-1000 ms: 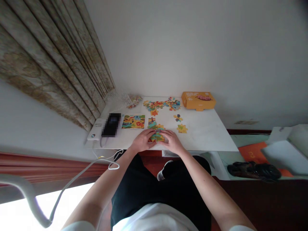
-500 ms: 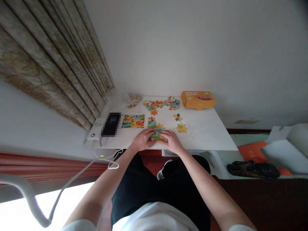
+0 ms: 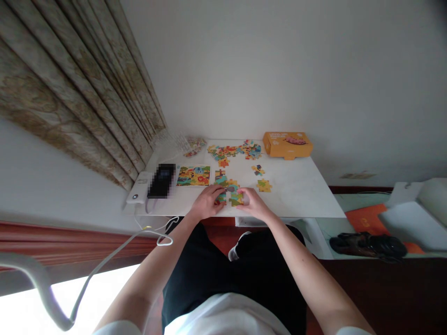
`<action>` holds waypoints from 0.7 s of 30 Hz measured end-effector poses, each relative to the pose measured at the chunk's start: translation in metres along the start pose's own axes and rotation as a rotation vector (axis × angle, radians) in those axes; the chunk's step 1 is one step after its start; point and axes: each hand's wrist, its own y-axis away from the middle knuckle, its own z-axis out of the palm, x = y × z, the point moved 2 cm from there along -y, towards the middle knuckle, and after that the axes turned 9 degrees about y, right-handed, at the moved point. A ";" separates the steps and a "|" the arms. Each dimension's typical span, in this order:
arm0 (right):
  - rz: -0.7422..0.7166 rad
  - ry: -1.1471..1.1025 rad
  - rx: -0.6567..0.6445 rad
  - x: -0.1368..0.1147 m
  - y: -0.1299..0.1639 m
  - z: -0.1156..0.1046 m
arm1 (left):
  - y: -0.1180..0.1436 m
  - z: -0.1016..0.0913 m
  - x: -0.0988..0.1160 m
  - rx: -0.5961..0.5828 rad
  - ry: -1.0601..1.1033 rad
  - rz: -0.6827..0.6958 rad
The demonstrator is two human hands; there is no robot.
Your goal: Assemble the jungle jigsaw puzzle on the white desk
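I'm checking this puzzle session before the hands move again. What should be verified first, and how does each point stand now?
1. Left hand on the joined pieces: ok.
2. Right hand on those pieces: ok.
3. Pieces flat on the table: cannot tell.
4. Reference picture uncovered: ok.
5. Loose pieces away from the table edge: ok.
6. Box apart from the hands: ok.

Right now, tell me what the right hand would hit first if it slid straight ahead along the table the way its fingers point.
The right hand points up-left at the colourful joined jigsaw pieces it already touches; it would push into those first. Depth is hard to judge.
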 end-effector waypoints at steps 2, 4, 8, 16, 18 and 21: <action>0.000 -0.005 -0.010 0.003 0.003 -0.003 | 0.000 -0.002 0.002 0.003 -0.002 0.001; -0.004 -0.002 -0.020 0.004 0.005 -0.006 | 0.001 -0.004 0.003 0.013 -0.010 -0.005; -0.003 0.011 -0.029 0.004 0.005 -0.006 | 0.000 -0.003 0.002 0.017 -0.037 -0.012; -0.008 0.016 0.000 0.009 0.000 -0.001 | -0.004 0.004 -0.004 -0.013 -0.086 -0.059; -0.010 0.011 0.009 0.010 -0.001 0.000 | -0.005 0.005 -0.008 -0.004 -0.078 -0.067; -0.009 0.013 0.031 0.012 -0.002 0.000 | -0.008 0.004 -0.016 0.064 -0.082 -0.102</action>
